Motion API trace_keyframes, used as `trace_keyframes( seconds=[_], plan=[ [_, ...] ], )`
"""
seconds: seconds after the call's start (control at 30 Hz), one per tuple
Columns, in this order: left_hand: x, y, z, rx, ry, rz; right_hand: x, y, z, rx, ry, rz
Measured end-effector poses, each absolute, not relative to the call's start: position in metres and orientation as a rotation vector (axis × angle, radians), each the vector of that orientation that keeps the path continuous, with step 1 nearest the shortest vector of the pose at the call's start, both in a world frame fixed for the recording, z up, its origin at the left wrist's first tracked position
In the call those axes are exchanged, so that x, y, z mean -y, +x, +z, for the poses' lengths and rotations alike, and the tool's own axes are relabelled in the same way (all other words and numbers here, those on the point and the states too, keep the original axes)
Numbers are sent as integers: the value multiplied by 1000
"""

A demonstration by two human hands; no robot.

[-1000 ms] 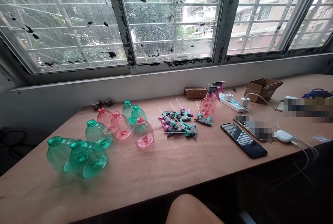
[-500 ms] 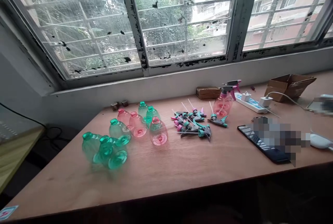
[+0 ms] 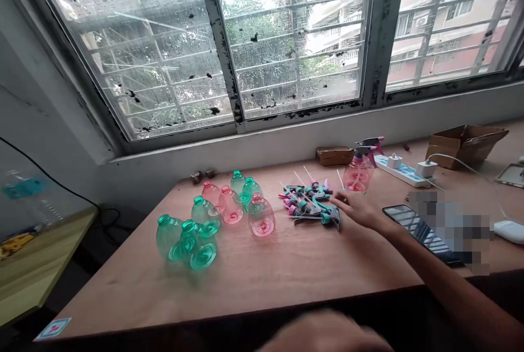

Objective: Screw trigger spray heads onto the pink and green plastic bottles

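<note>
My right hand (image 3: 356, 209) reaches over the table beside a pile of trigger spray heads (image 3: 313, 204) in teal, pink and grey. Its fingers stretch out over one separate spray head, whose white dip tube (image 3: 340, 178) sticks up behind the hand; the rest of that head is mostly covered. My left hand (image 3: 325, 333) is a blurred shape at the bottom edge, its fingers not readable. Left of the pile stand several green bottles (image 3: 167, 237) and pink bottles (image 3: 262, 218) with open necks. A pink bottle with a spray head on it (image 3: 357, 174) stands behind my right hand.
A phone (image 3: 421, 232) lies right of my forearm, near a blurred-out patch. Behind it are a white power strip (image 3: 403, 171) with chargers and an open cardboard box (image 3: 464, 147). A brown block (image 3: 333, 155) lies by the wall under the window. A sticker (image 3: 53, 329) marks the table's front-left corner.
Both hands have come into view, the right one over the lone spray head, the left at the bottom edge. The camera view has shifted slightly. Bottles and spray heads appear unmoved.
</note>
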State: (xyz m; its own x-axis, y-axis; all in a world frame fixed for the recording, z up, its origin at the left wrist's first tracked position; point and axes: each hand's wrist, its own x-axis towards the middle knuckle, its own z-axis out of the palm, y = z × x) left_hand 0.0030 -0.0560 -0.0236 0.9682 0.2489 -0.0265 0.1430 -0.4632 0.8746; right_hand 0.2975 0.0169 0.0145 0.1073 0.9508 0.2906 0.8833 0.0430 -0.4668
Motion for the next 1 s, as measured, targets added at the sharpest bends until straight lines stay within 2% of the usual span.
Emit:
trace_keyframes(
  seconds=[0.1, 0.17, 0.2, 0.27, 0.5, 0.83, 1.0],
  plan=[
    [15, -13, 1, -622, 2102, 552, -63, 277, 13, 1799, -1918, 109],
    [-15, -19, 6, -1122, 2196, 1112, -88, 260, 14, 1809, -1964, 82],
    [-28, -20, 4, -1313, 2238, 1250, -98, 253, 16, 1810, -1982, 69],
    [-48, -20, -7, -1487, 2290, 1207, -111, 242, 20, 1804, -2008, 46],
    [-58, -15, -44, -1483, 2329, 986, -82, 227, 10, 1970, -1840, -7],
    [-19, -21, -44, -1272, 2371, 1010, -74, 194, -6, 1877, -1860, 34],
    [-16, -26, -36, -1140, 2333, 1064, -83, 200, 1, 1740, -1593, 154]
  ],
)
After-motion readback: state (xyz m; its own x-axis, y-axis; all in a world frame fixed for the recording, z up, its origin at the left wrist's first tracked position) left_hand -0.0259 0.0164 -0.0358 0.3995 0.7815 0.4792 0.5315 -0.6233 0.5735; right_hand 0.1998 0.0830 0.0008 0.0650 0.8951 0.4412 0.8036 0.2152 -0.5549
